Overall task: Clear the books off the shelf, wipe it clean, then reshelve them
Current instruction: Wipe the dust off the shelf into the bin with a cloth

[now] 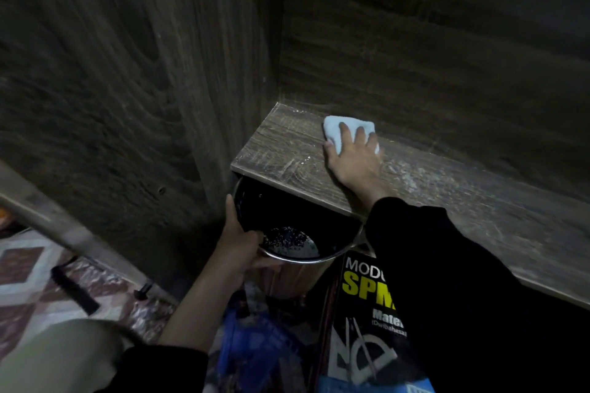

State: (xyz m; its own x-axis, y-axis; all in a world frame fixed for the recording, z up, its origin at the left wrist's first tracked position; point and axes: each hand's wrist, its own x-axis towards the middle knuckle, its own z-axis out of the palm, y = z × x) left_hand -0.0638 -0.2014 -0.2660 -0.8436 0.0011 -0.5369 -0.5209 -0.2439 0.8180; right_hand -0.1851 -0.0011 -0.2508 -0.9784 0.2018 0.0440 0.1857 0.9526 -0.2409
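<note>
Near the back left corner of the wood-grain shelf [287, 150], our right hand [351, 159], fingers straight, presses a white cloth [332, 126]. Under its front edge our left hand [239, 239] grips a round metal bin [306, 220]; black book [360, 281] beside.

book [367, 303] title behind sleeve, bin [287, 252] partly under shelf [287, 150]

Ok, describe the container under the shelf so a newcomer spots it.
Find the dark wooden shelf the right hand presses a pale cloth on. Under its front left corner, the left hand grips a round container. Unlike the books beside it, it has a shiny metal rim and dark crumbs inside.
</note>
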